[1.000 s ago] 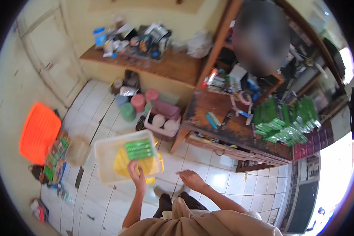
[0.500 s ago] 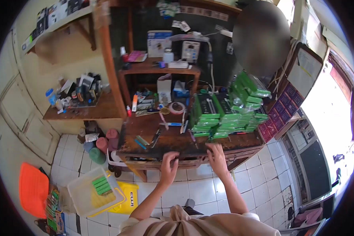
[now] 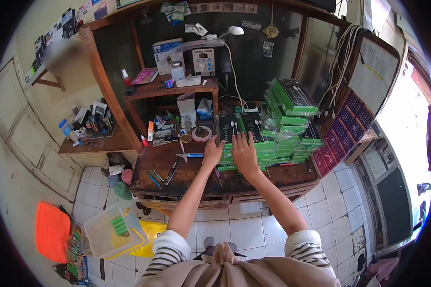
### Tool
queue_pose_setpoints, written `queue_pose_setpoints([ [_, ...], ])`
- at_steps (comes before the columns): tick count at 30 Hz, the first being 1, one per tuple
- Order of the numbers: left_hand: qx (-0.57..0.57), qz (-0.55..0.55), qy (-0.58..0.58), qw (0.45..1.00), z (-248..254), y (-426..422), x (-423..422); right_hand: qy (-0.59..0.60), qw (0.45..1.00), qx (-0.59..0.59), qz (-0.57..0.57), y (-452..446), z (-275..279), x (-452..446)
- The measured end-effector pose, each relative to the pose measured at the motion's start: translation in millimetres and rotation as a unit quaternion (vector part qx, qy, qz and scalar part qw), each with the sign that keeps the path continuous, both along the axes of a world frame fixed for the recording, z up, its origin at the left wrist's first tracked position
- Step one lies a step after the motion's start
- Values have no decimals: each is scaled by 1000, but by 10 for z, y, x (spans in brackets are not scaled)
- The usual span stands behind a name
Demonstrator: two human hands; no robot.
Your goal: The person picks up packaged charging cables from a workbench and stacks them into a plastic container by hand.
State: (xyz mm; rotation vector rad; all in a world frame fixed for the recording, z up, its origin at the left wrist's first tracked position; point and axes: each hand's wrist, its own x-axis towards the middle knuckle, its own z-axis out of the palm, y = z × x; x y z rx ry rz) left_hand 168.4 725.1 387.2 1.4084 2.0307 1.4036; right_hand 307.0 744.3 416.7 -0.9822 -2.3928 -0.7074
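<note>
Piles of black-and-green cable boxes (image 3: pixel 227 125), wrapped in clear plastic, stand on the wooden desk (image 3: pixel 196 174). My left hand (image 3: pixel 213 152) rests along the left side of the nearest pile, its fingers pointing up and away. On the front top of the boxes lies my right hand (image 3: pixel 244 154), fingers spread flat over the printed faces. Neither hand lifts a box. A taller stack (image 3: pixel 294 98) rises behind and to the right. A blue-and-white pen-like tool (image 3: pixel 192 155) lies just left of my left hand.
A roll of tape (image 3: pixel 202 133), tweezers (image 3: pixel 172 171) and small tools lie on the desk's left half. A raised shelf (image 3: pixel 177 90) carries a soldering station (image 3: pixel 204 62). On the floor at left are a clear tub (image 3: pixel 98 239) and an orange lid (image 3: pixel 51 229).
Both hands have moved forward from the desk's front edge onto the nearest boxes. The view has shifted, showing more of the desk's back. The boxes seem to stay in place.
</note>
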Motion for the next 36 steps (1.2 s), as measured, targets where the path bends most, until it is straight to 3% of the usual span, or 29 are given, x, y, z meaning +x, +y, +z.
queue_pose_setpoints([
  [3, 31, 3, -28, 999, 41, 75, 2, -4, 1000, 18, 0, 39, -42, 11],
  [5, -12, -26, -197, 980, 330, -35, 77, -1, 1000, 12, 16, 34, -55, -4],
  [6, -17, -86, -255, 963, 207, 75, -28, -1, 1000, 13, 18, 26, -42, -19],
  [10, -90, -87, -189, 974, 209, 154, -98, -5, 999, 34, 26, 32, -16, -15],
  [13, -77, -79, -101, 989, 237, 154, -114, 14, 997, 35, 65, 64, 5, 7],
  [17, -31, -39, -110, 993, -35, 271, -207, 84, 984, 15, 159, 108, -55, 14],
  [20, -60, -51, -146, 986, -37, 261, -227, 127, 974, 27, 187, 59, -22, -1],
  [28, 1, -107, -219, 970, -22, -44, -302, 152, 962, 9, 226, -92, 23, -88],
  [31, -51, -93, -310, 945, 70, -273, -329, 159, 954, -5, 254, -188, -8, -139],
  [34, -9, -13, -348, 937, 103, -280, -208, 202, 939, -39, 274, -256, -13, -177],
  [36, -15, -49, -334, 941, 98, -274, -214, 252, 940, -57, 222, -254, -6, -159],
])
